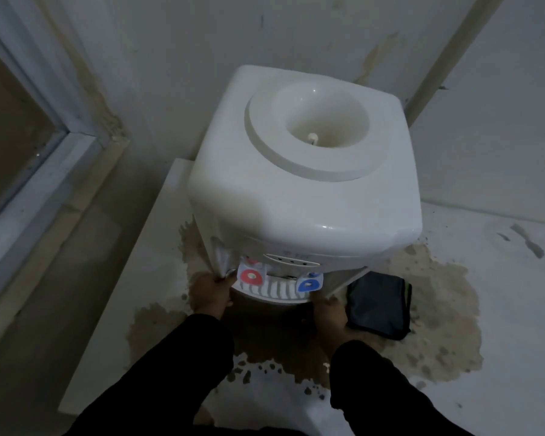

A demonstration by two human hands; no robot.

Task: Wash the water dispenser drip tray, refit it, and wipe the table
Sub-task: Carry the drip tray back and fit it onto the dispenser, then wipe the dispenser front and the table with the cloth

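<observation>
In the head view, a white water dispenser (302, 184) is being seen from above, standing on a white table (501, 278) pushed into the corner of a grey, stained room. Its top is being shown bare, with a round funnel opening and a small spike at the bottom of it. At the front, a red tap (250, 276) and a blue tap (309, 284) are being shown side by side, and just below them the drip tray (272, 292) is sitting in its slot at the foot of the dispenser: white, curved at the front, with a slatted grille.

The tray is being gripped at both ends. The left hand (211, 295) is being curled round the left end, at the dispenser's lower left corner; the right hand (329, 313) is being held at the right end, under the blue tap, though its fingertips are being hidden there, so how firmly it is grasping cannot be told. Both arms are being covered by black sleeves.

A wide brownish puddle (438, 294) is being spread over the table around the dispenser's base. A dark folded cloth (379, 305) is lying on it, just beside the right hand.

The table's left edge is running close to a window frame (44, 171); open tabletop is lying to the right.
</observation>
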